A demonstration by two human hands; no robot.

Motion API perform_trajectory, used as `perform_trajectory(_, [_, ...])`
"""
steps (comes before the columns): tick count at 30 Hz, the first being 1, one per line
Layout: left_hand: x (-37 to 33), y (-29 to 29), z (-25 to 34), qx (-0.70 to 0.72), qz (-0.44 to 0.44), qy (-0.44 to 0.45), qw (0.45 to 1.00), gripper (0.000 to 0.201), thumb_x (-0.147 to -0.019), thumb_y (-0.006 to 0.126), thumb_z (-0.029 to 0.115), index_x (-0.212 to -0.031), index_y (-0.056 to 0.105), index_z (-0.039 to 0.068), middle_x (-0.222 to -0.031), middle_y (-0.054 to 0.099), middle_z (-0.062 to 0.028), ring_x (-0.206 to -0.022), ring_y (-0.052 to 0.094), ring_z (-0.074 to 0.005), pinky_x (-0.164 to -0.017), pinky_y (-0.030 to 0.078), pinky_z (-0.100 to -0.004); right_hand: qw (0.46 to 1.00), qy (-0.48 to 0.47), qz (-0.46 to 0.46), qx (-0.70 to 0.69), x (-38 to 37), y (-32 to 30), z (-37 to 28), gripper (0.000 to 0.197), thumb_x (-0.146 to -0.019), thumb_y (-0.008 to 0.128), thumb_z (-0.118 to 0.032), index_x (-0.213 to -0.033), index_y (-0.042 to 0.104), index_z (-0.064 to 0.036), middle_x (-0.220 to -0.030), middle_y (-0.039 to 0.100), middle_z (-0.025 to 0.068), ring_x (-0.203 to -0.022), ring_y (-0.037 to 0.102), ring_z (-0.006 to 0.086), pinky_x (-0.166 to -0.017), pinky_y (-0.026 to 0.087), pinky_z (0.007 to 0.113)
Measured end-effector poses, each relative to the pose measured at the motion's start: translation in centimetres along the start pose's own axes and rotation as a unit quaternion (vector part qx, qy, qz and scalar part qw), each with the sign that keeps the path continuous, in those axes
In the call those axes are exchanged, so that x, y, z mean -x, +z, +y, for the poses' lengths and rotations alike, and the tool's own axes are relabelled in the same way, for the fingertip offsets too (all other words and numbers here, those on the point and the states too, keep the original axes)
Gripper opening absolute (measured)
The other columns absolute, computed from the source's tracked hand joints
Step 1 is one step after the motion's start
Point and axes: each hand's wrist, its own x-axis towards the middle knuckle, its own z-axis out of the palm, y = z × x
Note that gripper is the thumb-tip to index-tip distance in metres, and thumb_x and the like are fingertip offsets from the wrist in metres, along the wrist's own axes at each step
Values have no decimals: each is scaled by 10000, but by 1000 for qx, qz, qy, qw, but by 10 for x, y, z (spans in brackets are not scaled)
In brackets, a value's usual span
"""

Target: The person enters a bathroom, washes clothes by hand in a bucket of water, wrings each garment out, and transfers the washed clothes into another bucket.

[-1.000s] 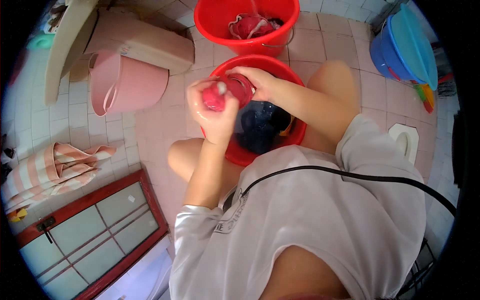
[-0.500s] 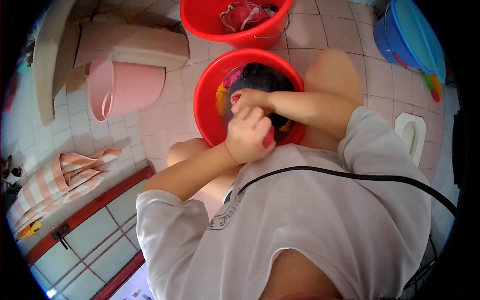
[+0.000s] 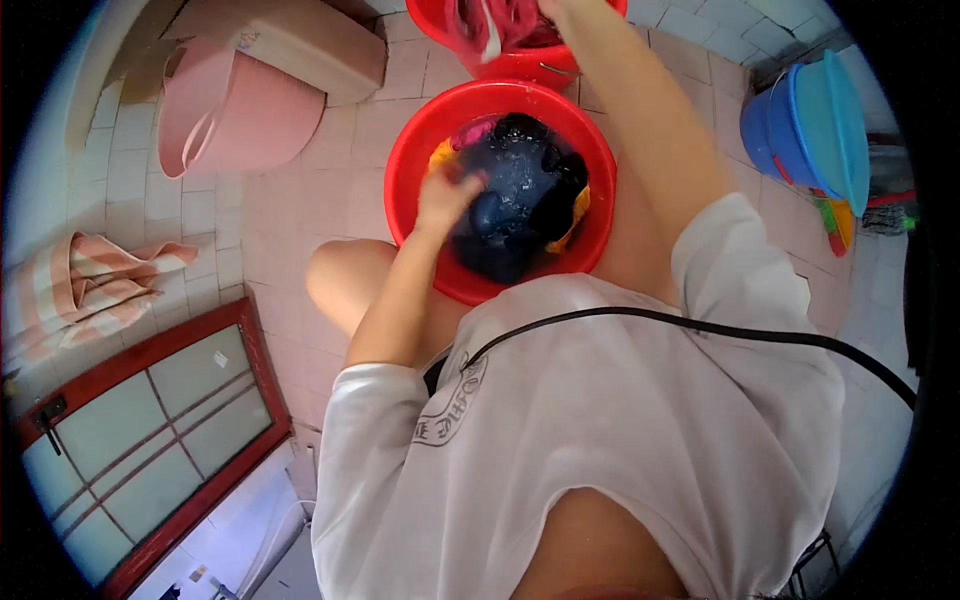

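Observation:
My left hand (image 3: 446,200) hovers over the left side of a red basin (image 3: 400,190), fingers apart and slightly blurred, holding nothing. Dark wet clothes (image 3: 510,205) lie in water in the basin, with yellow cloth (image 3: 581,215) and pink cloth (image 3: 474,133) showing at their edges. My right arm reaches far forward to a second red bucket (image 3: 520,68). At the upper picture edge my right hand (image 3: 556,8) is partly cut off, closed against a red garment (image 3: 512,24) with a white strip. The garment is blurred and overlaps the bucket's rim.
A pink tub (image 3: 250,115) stands far left beside a beige box-like ledge (image 3: 310,50). A blue bucket (image 3: 775,135) is at the far right. A striped towel (image 3: 110,280) hangs left, above a red-framed glass door (image 3: 180,420). A black cable (image 3: 640,315) crosses my shirt.
My hands, which were together squeezing a red cloth over the basin, have parted. The right has gone forward to the far bucket; the left has stayed over the basin and opened.

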Motion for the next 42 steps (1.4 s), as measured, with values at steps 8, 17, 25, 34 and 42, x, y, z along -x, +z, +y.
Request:
perform_trajectory(8, [32,94,5,-423,-178,-24,888,862,-591,706,544,-1288,421,125,-1275,328,-332,-1228,307,-421,-972,313,-502,762,-169,-115,614,40,-53,56,151,-688,620,-133,-790,574,-33,-772,606,139,-755,620,250,-641,498,371])
perform_trajectory(17, [-48,78,-106,-312,-204,-96,923,415,-780,499,163,-1187,515,87,-1266,445,-191,-1173,431,-318,-964,362,-393,192,329,-333,863,228,-131,155,681,-746,636,-332,-1336,346,-152,-1449,94,104,-1254,268,398,-956,343,505])
perform_trajectory(25, [-17,20,-41,-224,-81,-52,970,851,-467,833,244,-1214,473,52,-1224,494,-174,-1144,469,-285,-941,394,-352,458,147,-438,759,130,-130,120,340,-676,499,-76,-985,633,-30,-963,603,211,-904,594,320,-844,457,365])
perform_trajectory(34, [-15,66,-28,62,5,159,985,1167,-533,799,443,-1373,125,-5,-1346,291,-269,-1260,305,-340,-1029,275,-336,750,50,-332,570,98,5,16,265,-725,537,-86,-972,626,-52,-790,632,177,-727,633,257,-645,494,339])
perform_trajectory(42, [-12,16,-14,216,79,121,966,245,-838,516,129,-982,592,-54,-799,633,-177,-701,639,-258,-588,515,-337,716,238,-255,604,99,57,-38,275,-777,485,-41,-1036,577,-42,-858,625,37,-751,592,124,-684,471,262])
